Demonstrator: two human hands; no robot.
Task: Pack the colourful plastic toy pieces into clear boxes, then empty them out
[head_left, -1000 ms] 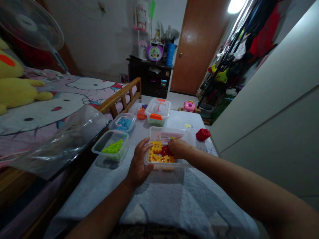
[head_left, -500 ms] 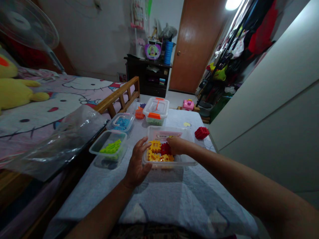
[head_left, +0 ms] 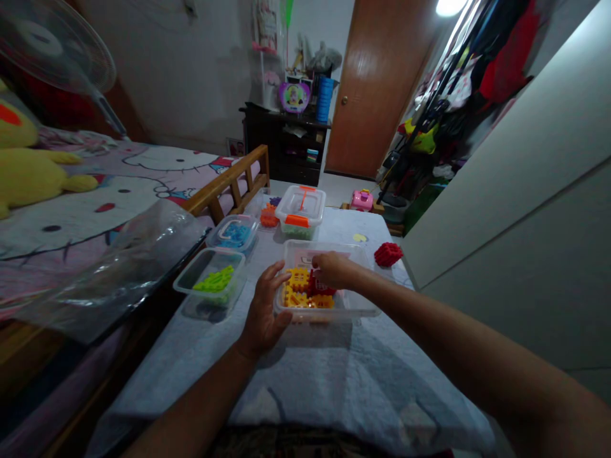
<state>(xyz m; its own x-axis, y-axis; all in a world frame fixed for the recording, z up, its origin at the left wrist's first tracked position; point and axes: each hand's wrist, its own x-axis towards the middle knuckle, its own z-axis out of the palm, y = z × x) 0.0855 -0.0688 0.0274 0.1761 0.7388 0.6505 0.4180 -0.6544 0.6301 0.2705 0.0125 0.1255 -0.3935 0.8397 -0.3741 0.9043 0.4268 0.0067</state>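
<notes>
A clear plastic box (head_left: pixel 356 305) stands on the cloth-covered table, with yellow blocks (head_left: pixel 298 280) and a red block (head_left: pixel 322 286) in its left part. My left hand (head_left: pixel 265 312) rests at the box's left edge, fingers spread, thumb near the front rim. Over the inside of the box is my right hand (head_left: pixel 334 270), its fingers drawn together just above the red block; whatever the fingertips hold, if anything, is hidden. A separate red block cluster (head_left: pixel 388 254) lies on the table to the right of the box.
Left of the box are a tub of green pieces (head_left: pixel 214 280) and a lidded tub of blue pieces (head_left: pixel 233 234). Behind stand a clear box with orange latches (head_left: pixel 301 207) and orange pieces (head_left: pixel 270 216). A wooden bed rail (head_left: pixel 224 184) borders the left.
My right hand has shifted slightly left and up inside the box, showing more of the red block. My left hand has stayed in place.
</notes>
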